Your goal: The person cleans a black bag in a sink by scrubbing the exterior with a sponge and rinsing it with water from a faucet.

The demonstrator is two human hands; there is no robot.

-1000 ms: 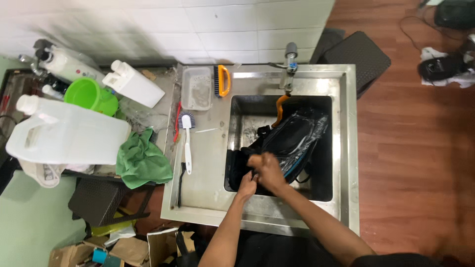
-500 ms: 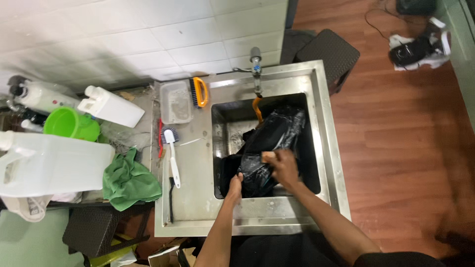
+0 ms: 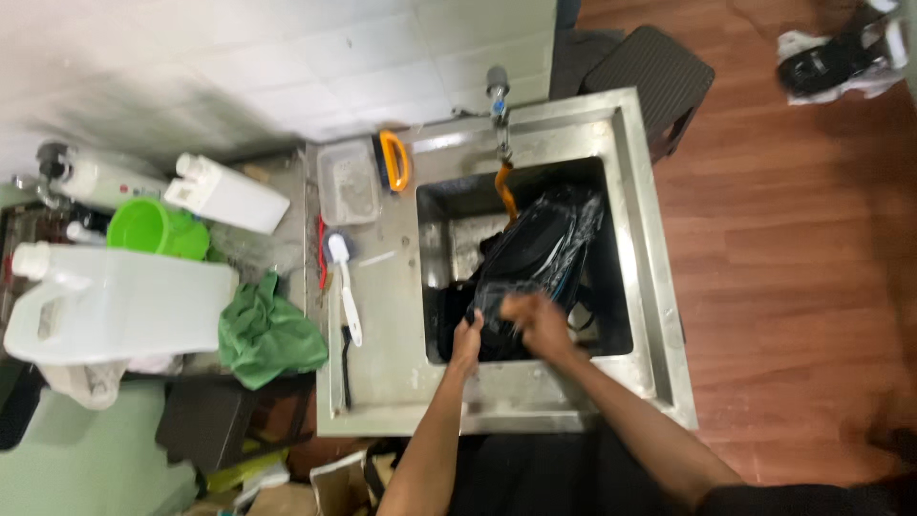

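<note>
**Both hands on a black bag in the steel sink**

Head view: the left hand (image 3: 467,336) has its grip clamped on the near edge of the black bag (image 3: 540,244), which lies in the sink (image 3: 642,248). The right hand (image 3: 537,323) rests on the bag just beside the left; whether its grip is clamped or loose I cannot tell. Left of the hands, a white brush (image 3: 345,287) lies on the bench (image 3: 387,287), with a green cloth (image 3: 267,333) farther left.
</note>
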